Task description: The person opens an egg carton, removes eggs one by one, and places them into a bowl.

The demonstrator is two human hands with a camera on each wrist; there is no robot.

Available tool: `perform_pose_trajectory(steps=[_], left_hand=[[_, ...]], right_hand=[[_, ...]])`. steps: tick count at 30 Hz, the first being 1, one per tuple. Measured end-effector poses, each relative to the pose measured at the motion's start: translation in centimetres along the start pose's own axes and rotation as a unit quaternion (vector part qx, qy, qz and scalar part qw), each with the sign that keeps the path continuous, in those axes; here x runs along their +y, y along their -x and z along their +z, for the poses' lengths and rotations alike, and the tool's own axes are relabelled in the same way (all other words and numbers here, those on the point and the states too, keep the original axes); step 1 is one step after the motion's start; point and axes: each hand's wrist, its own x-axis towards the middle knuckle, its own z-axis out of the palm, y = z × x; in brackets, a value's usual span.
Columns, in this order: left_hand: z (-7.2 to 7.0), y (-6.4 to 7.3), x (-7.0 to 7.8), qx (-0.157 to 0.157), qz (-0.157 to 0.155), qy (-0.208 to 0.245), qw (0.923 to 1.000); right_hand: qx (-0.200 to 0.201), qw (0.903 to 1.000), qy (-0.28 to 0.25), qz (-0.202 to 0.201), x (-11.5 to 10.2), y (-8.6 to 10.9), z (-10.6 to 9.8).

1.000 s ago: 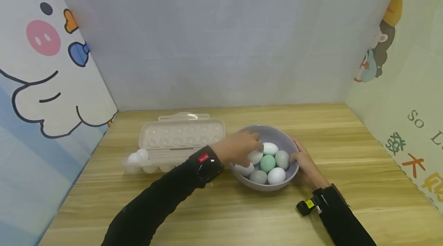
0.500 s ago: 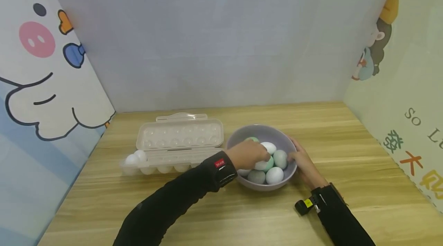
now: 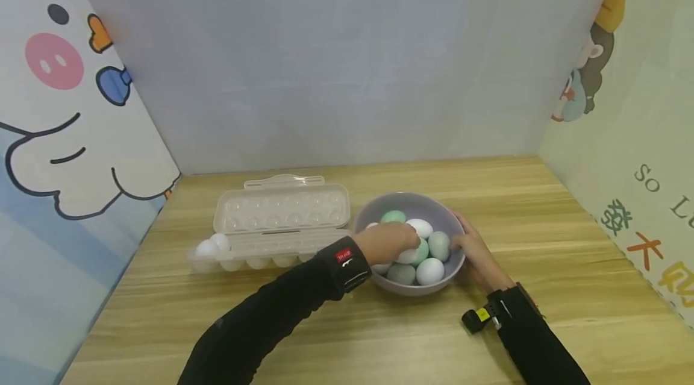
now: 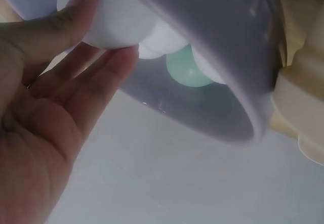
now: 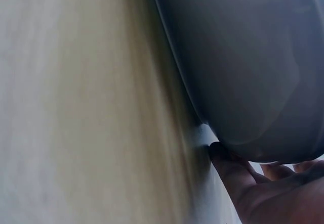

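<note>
A grey-purple bowl [image 3: 414, 290] holds several white, green and greyish eggs. My left hand [image 3: 389, 243] reaches over its left rim and pinches a white egg [image 4: 119, 19] between thumb and fingertips; in the head view the hand hides part of that egg. Beside it lie a green egg [image 3: 421, 252] and a grey-green egg [image 3: 440, 245]. On the bowl's right side, my right hand [image 3: 479, 255] holds the rim, thumb over the edge and fingers against the outer wall. The right wrist view shows those fingers touching the outside of the bowl.
Left of the bowl, a clear plastic egg carton [image 3: 284, 207] lies with its lid folded back. White eggs [image 3: 207, 249] sit at its left end, and more show through its front wall. The left sleeve [image 3: 282, 306] crosses in front. Everything stands on a wooden table [image 3: 401, 343].
My left hand has moved slightly right and down inside the bowl, and its fingers now grip a white egg. A green egg at the back has come into view. The right hand stays on the rim.
</note>
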Motion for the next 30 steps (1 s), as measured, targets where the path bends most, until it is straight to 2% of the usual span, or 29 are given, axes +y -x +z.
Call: perform_pose_trajectory(steps=[7, 10, 13, 16, 19, 22, 26, 30], left_hand=[[-0.6, 0.5, -0.2, -0.023, -0.027, -0.003, 0.9994], [-1.4, 1.5, -0.8, -0.011, -0.034, 0.028, 0.9990], [-2.3, 3.4, -1.9, 0.006, -0.060, 0.071, 0.9957], [-2.8, 5.9, -3.8, 0.034, -0.088, 0.093, 0.9912], [-3.0, 8.9, -5.8, 0.056, -0.119, 0.082, 0.9879], [-2.8, 12.5, -7.9, 0.064, -0.154, 0.064, 0.9839], [-2.1, 17.0, -10.4, 0.067, -0.216, 0.066, 0.9719], [-1.4, 20.7, -12.5, 0.072, -0.269, 0.088, 0.9564]], right_hand=[[-0.004, 1.0000, -0.007, -0.001, 0.0, -0.2, 0.0], [-0.003, 1.0000, -0.007, -0.003, 0.0, -0.2, 0.0], [-0.004, 0.9999, -0.010, -0.004, 0.1, -0.2, 0.0], [-0.006, 0.9999, -0.015, -0.006, 0.2, -0.1, 0.0], [-0.003, 0.9999, -0.011, -0.004, 0.2, -0.1, 0.0], [-0.002, 0.9999, -0.012, -0.001, 0.2, 0.0, 0.0], [-0.005, 0.9999, -0.014, 0.002, 0.2, 0.1, 0.1], [-0.005, 0.9999, -0.013, 0.002, 0.0, 0.1, 0.2]])
